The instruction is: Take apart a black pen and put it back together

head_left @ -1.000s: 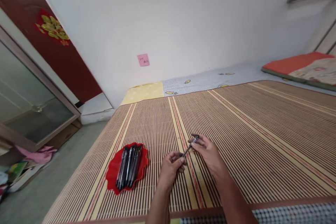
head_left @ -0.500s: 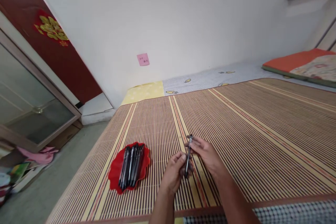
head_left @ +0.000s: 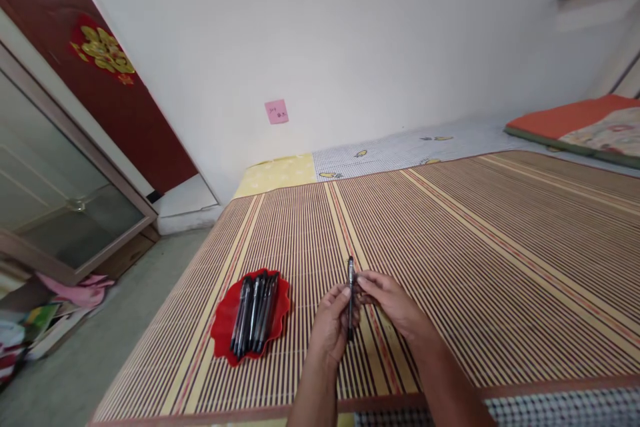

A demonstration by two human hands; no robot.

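Note:
Both my hands hold one black pen over the striped bamboo mat. The pen stands nearly upright, its tip pointing away from me. My left hand grips its lower part with fingers closed. My right hand pinches the pen's middle from the right. To the left on the mat lies a red scalloped dish holding several black pens side by side.
The mat covers a bed whose near wooden edge runs below my arms. A folded orange and patterned quilt lies at the far right. A pink note sticks on the white wall. A glass cabinet and floor clutter are left.
The pen has turned from slanting up to the right to nearly upright. My hands have drawn closer together around it.

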